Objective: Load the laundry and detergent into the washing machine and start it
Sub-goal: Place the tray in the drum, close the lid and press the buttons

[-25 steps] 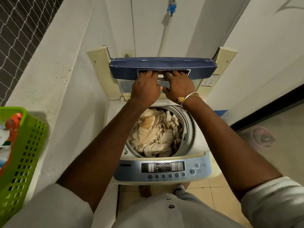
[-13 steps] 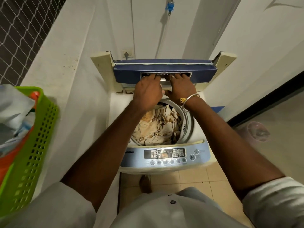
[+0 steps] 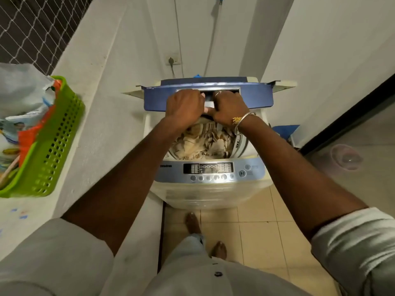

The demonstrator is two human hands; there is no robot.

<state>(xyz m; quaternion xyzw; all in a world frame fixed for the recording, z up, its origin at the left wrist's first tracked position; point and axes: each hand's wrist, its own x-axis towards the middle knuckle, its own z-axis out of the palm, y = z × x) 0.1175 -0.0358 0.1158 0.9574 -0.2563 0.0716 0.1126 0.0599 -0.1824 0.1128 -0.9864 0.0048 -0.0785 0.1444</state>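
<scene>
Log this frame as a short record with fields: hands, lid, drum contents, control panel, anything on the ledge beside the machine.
left hand: gripping the lid handle
right hand: gripping the same handle, bangle on the wrist
lid: blue, folded, partly lowered over the drum
laundry: beige cloth filling the drum
control panel: untouched, display not readable
green basket: on the ledge left of the washing machine, holding packets

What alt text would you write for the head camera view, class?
Both hands, left hand and right hand, grip the handle of the blue lid over a washing machine full of beige laundry. A green basket sits left.
</scene>
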